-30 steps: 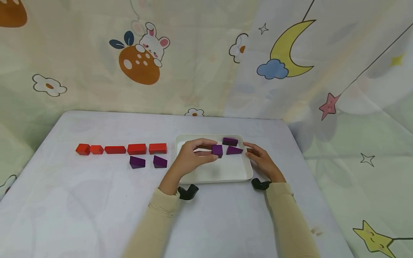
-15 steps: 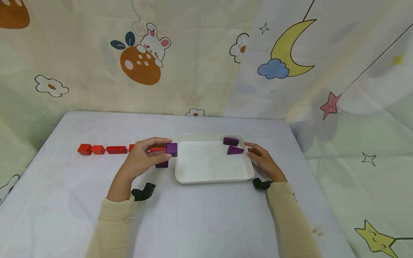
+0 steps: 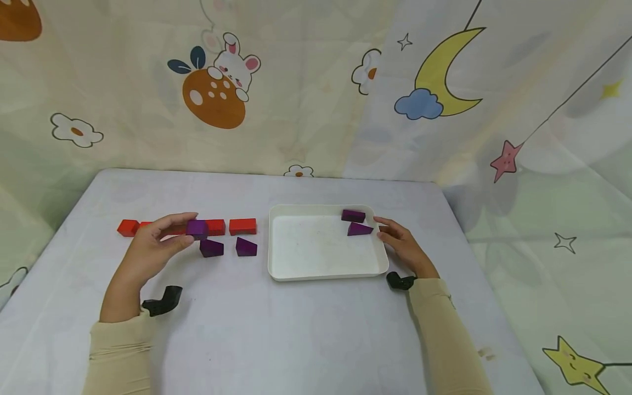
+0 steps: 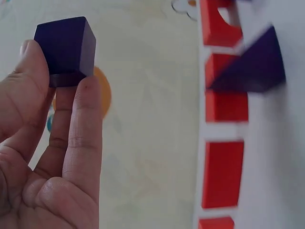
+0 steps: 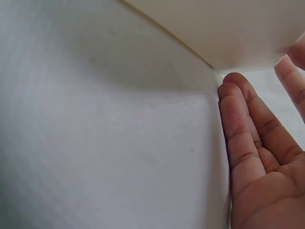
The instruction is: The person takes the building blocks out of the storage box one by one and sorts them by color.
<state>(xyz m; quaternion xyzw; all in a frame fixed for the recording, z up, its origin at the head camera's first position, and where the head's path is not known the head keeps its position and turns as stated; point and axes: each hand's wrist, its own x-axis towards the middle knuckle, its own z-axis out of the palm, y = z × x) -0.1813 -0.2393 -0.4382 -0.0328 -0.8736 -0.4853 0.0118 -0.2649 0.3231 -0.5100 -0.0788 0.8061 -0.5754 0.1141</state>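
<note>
I see my left hand near me on the left side of the table. Its thumb and fingers pinch a small purple cube, held just above the table and in front of the row of red blocks. My right hand rests at the right edge of the white tray. Its fingers are straight and lie against the tray's side, and it holds nothing (the wrist view shows the fingers flat along the wall).

A little past the cube, two purple wedge blocks sit on the table side by side, just in front of the red row. The red blocks lie in a line to the left of the tray.

Inside the tray, at its far right corner, a purple triangle block lies just beside a purple flat block.

Behind the table hangs a curtain with a bunny, a moon and stars.
</note>
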